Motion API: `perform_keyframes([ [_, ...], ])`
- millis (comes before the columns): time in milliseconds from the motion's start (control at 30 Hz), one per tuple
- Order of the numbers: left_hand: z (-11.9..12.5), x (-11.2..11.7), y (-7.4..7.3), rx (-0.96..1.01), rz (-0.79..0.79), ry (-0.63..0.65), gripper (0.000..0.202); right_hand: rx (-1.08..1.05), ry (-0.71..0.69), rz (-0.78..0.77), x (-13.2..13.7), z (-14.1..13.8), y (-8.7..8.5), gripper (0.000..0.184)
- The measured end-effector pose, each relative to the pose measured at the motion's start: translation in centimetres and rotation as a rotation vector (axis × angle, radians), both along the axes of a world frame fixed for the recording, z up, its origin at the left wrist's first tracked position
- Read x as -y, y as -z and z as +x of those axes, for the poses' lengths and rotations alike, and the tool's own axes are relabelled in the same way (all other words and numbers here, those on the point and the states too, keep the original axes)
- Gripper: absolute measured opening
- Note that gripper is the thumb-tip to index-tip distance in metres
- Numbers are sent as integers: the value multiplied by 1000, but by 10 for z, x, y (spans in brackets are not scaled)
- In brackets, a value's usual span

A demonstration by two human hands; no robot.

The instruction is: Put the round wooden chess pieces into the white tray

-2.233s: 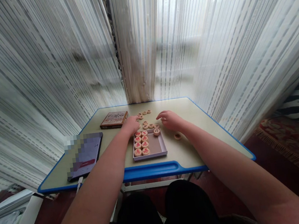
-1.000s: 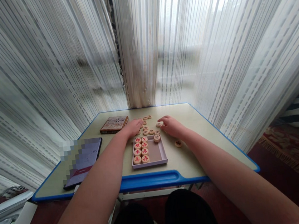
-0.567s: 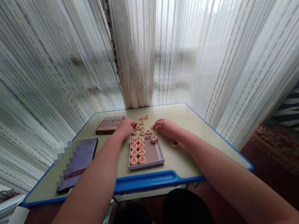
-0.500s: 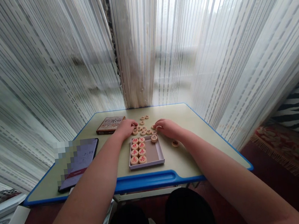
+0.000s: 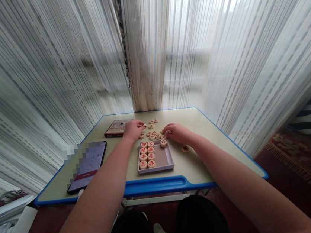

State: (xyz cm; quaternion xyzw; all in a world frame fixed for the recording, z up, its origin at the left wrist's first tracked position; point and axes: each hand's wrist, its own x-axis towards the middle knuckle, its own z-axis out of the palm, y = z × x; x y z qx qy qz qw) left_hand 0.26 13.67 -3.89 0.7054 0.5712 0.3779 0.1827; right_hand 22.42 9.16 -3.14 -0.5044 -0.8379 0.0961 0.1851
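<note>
From where I stand, the flat, dark rectangular tablet (image 5: 89, 167) shows digits ending in 2:56. Red 兵 marks three round, pale wooden discs (image 5: 150, 157) inside the shallow lilac cardboard tray (image 5: 156, 169); others beside them read 帥, 車 and 馬. Brush lettering on the brown rectangular box (image 5: 114, 128) looks too small.

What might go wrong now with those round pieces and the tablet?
1. The piece at the fingertips of the left hand might slip and drop near the loose pieces.
2. The lone piece is close beside the right forearm in this view, so it could get brushed aside.
3. The tablet lies near the table's front edge; a bump from the left forearm might shift it.
</note>
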Motion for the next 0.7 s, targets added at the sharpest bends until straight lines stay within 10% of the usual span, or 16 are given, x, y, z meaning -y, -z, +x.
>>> perform_keyframes([
  [267, 18, 15, -8, 640, -275, 304, 34, -260, -16, 181, 5, -3, -5, 41],
  [700, 24, 36, -25, 617, -414, 507, 41, -279, -115, 372, 19, -10, -19, 17],
])
